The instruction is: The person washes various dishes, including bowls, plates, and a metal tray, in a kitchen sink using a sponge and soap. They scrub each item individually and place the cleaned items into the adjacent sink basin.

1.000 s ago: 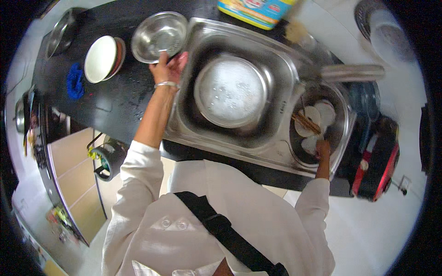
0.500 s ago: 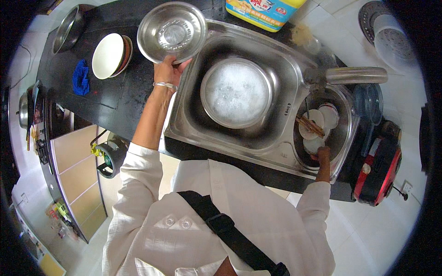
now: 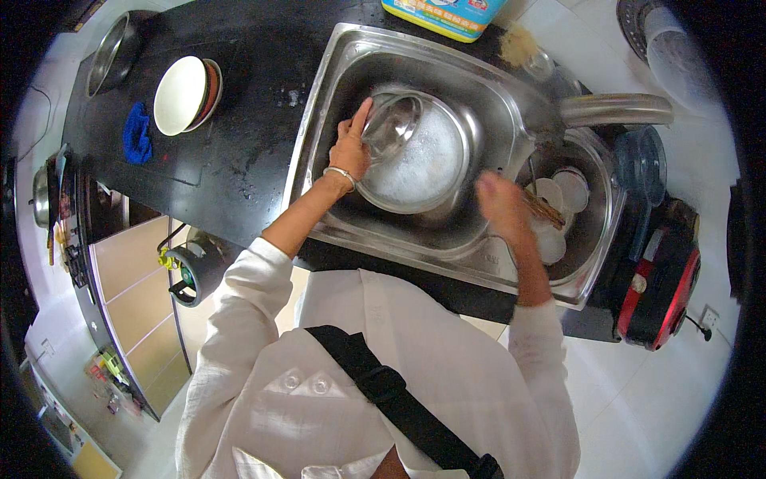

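My left hand [image 3: 349,152] is closed on the rim of a shiny metal bowl [image 3: 394,128]. The bowl is tilted over the left side of a round metal basin [image 3: 431,168] full of white suds; whether it dips into the suds is hard to tell. That basin sits in the large bowl of the steel sink [image 3: 319,188]. My right hand [image 3: 503,206], smeared by motion, hovers by the divider between the two sink bowls. Beside it, the small sink bowl holds wooden chopsticks [image 3: 544,209], several pale bowls and dishes [image 3: 549,243].
The faucet [image 3: 614,110] reaches over the sink's right side. Left on the black counter stand stacked bowls [image 3: 179,96], a blue cloth [image 3: 137,136] and a metal pan [image 3: 112,56]. A yellow-blue jug [image 3: 455,16] is behind the sink, a red-black appliance [image 3: 658,283] at right.
My left hand has brought the metal bowl from over the counter rightward and down to the sudsy basin. My right hand has left the small sink bowl, moving up and left.
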Demonstrator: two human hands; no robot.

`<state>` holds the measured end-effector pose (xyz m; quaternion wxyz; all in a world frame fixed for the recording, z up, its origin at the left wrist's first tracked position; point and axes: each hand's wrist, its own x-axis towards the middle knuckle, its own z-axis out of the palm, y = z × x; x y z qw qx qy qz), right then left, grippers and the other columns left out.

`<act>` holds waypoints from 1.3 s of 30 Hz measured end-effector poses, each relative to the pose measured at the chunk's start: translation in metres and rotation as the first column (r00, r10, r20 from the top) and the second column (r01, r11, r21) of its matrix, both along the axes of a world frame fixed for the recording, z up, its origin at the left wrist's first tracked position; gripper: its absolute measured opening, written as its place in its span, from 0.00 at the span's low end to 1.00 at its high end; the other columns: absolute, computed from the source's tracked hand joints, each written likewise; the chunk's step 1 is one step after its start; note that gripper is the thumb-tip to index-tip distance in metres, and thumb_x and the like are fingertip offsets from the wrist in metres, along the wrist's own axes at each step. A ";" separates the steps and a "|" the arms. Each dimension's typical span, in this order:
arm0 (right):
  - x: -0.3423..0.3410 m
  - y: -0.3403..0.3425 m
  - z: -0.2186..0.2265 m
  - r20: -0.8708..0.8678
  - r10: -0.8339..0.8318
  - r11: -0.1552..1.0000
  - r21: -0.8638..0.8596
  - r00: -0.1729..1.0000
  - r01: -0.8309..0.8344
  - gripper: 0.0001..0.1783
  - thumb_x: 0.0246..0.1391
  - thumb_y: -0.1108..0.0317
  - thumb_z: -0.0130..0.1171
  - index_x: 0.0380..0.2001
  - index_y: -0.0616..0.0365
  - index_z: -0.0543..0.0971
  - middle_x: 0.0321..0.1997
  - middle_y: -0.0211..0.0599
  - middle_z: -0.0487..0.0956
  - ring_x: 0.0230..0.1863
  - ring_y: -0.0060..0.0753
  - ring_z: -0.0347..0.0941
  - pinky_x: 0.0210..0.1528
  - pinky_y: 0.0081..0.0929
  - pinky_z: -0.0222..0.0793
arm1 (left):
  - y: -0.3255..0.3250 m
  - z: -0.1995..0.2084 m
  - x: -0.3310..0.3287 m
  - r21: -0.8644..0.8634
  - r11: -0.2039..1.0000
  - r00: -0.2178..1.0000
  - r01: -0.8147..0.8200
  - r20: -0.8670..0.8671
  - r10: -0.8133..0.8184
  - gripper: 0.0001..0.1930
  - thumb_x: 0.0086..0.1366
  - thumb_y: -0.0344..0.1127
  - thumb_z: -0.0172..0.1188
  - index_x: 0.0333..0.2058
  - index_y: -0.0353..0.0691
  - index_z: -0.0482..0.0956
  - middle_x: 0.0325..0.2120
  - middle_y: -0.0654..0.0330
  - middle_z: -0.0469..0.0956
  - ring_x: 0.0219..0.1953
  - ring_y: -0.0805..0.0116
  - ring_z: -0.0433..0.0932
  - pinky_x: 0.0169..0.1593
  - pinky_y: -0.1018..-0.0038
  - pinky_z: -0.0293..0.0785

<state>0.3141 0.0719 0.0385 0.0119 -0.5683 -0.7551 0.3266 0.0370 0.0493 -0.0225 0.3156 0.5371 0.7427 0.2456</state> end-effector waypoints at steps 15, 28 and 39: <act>-0.093 -0.007 -0.163 0.304 0.201 0.934 0.228 0.931 -0.276 0.28 0.40 0.70 0.50 0.49 0.63 0.62 0.52 0.51 0.62 0.55 0.50 0.54 0.55 0.45 0.48 | 0.000 -0.034 0.012 -0.060 0.996 0.986 -0.063 -0.155 0.053 0.42 0.46 0.17 0.47 0.55 0.69 0.45 0.48 0.42 0.54 0.39 0.39 0.68 0.40 0.57 0.69; -0.123 -0.012 -0.157 -0.256 0.481 0.837 0.419 0.839 -0.352 0.25 0.43 0.77 0.43 0.49 0.63 0.61 0.51 0.52 0.63 0.53 0.47 0.59 0.55 0.36 0.53 | 0.012 -0.088 0.010 -0.130 0.981 0.957 -0.141 0.234 0.169 0.39 0.47 0.25 0.53 0.57 0.49 0.45 0.42 0.43 0.69 0.46 0.50 0.67 0.50 0.66 0.61; -0.120 -0.039 -0.184 -0.619 0.268 0.963 0.179 0.739 -0.200 0.32 0.37 0.75 0.47 0.52 0.59 0.59 0.55 0.51 0.59 0.58 0.48 0.51 0.60 0.39 0.43 | 0.003 -0.055 0.025 0.031 0.992 0.989 -0.125 0.081 0.123 0.39 0.45 0.23 0.54 0.55 0.61 0.50 0.38 0.42 0.68 0.38 0.44 0.69 0.44 0.62 0.66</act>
